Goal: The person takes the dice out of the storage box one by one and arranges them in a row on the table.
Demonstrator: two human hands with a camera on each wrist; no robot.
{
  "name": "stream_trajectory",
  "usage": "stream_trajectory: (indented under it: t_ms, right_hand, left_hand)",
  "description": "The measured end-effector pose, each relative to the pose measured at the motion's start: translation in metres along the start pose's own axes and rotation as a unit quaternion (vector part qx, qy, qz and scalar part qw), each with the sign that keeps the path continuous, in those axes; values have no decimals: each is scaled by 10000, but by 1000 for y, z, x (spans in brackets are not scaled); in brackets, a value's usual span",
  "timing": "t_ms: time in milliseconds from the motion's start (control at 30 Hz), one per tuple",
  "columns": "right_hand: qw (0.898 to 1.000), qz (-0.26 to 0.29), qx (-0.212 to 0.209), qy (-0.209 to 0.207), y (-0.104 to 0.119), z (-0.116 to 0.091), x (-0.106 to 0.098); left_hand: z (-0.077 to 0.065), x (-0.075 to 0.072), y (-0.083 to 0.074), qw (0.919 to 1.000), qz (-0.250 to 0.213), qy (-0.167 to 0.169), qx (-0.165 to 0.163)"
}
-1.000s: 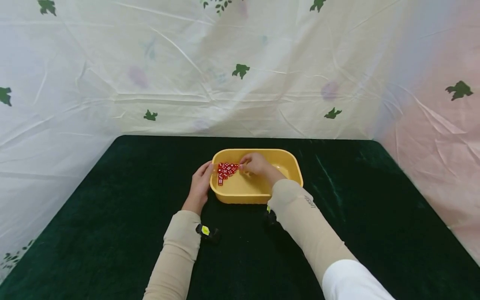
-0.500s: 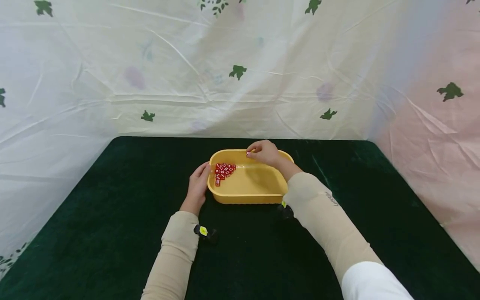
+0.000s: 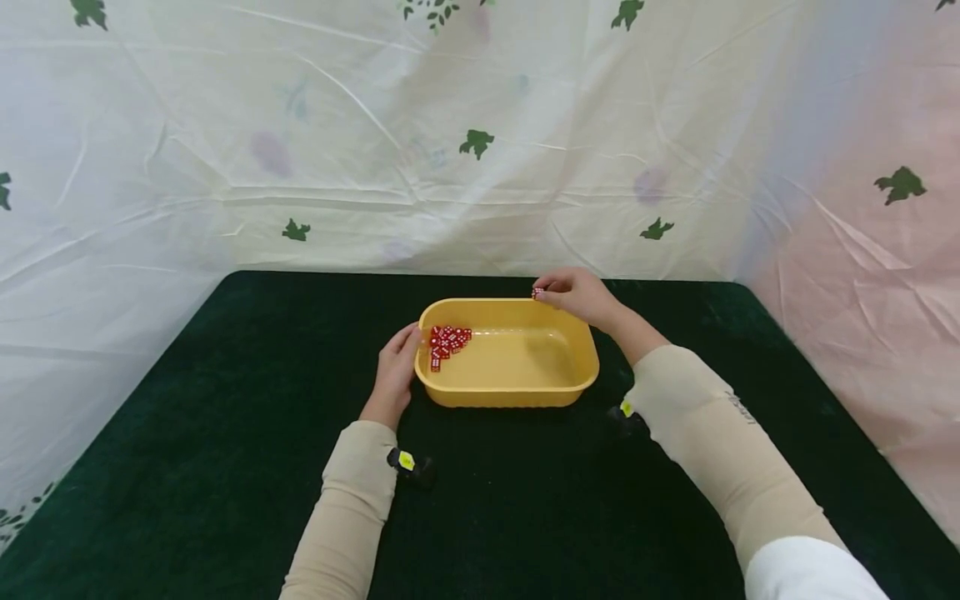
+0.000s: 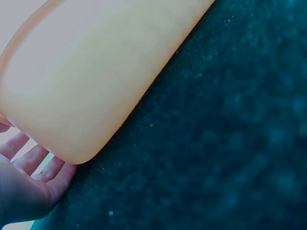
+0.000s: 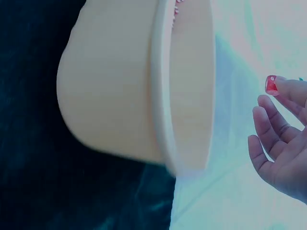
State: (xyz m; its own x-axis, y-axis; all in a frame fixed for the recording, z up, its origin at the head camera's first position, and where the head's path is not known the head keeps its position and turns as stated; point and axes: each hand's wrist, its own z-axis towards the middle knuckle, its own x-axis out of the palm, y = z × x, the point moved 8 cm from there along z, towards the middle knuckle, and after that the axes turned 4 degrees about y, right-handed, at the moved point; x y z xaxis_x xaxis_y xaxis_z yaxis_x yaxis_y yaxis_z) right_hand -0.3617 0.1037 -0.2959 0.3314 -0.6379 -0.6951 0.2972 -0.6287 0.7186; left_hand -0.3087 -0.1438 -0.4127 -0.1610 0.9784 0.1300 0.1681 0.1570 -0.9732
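Observation:
A yellow plastic basin [image 3: 525, 367] stands on the dark green cloth. Several red dice [image 3: 448, 340] with white pips lie clustered at its left end. My left hand [image 3: 393, 371] grips the basin's left end, with the thumb near the rim; in the left wrist view the fingers of this hand [image 4: 33, 177] curl by the outer wall. Above the basin's far rim, toward the right, my right hand [image 3: 581, 296] pinches one red die [image 3: 537, 292] between thumb and forefinger. The right wrist view has the same die [image 5: 272, 85] at the fingertips, the other fingers loosely bent.
The dark green cloth [image 3: 225, 467] covers the table around the basin. A pale curtain [image 3: 360, 150] with green leaf-like prints hangs behind the table's far edge and along both sides.
My right hand has lifted a die from beside the cluster and carried it up, right and away past the far rim. The left hand keeps its place on the basin.

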Motion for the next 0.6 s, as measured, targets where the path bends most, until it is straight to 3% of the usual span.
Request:
stream_trajectory:
  t_ms: [333,600]
  right_hand:
    - [9985,273,116,-469,-36,-29,-37]
    - [9961,428,83,-762,-69,-44,-41]
  left_hand:
    - [1,0,-1,10000,41,-17,-8]
    - [2,1,1,10000,30,2,-52]
